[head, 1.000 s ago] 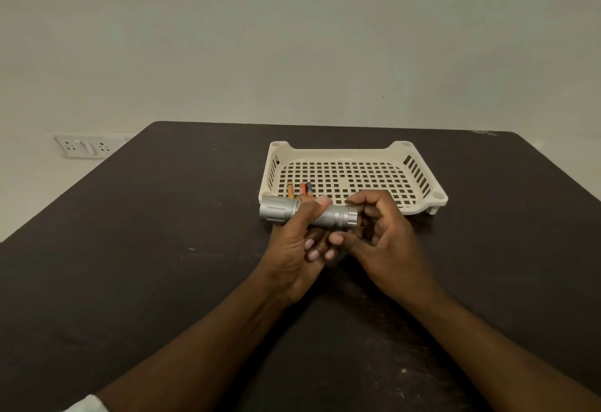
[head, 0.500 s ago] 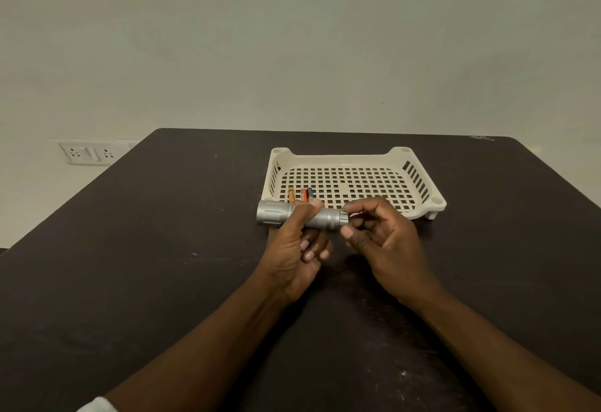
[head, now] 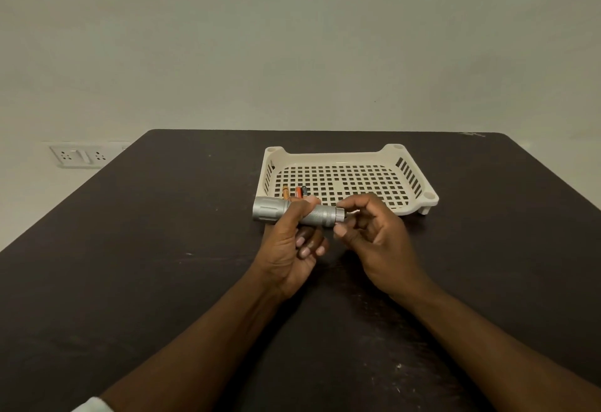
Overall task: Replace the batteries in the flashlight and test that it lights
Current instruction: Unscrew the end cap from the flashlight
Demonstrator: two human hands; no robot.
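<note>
**Flashlight: risks at the tail end, and room to work**

Flashlight (head: 294, 214): silver, held level above the dark table (head: 162, 265), head to the left, tail to the right, just on the near side of the tray.

Left hand (head: 289, 249): wrapped around the barrel, thumb over the top. Your grip is closed on the body.

Right hand (head: 374, 239): thumb and forefinger pinched at the tail end, the other fingers curled loosely. Whether a cap is between the tips cannot be told; the contact is too small to read.

Batteries (head: 295, 192): three small cells, orange and dark, lying in the near left corner of the tray, partly hidden behind the flashlight.

Tray (head: 429, 198): cream, perforated, right of centre on the far half of the table.

Risks, as judged:
- A small tail part may slip from your pinch and roll across the table; nothing near you would stop it.
- With the tail open and the barrel tipped right, cells inside could slide out.
- Used and fresh cells may be mixed if both go into the tray.
- Reaching for the cells, your knuckles may knock the tray's near wall.

Open room: wide and bare on the left and the near side; table edges lie well apart from both hands.
</note>
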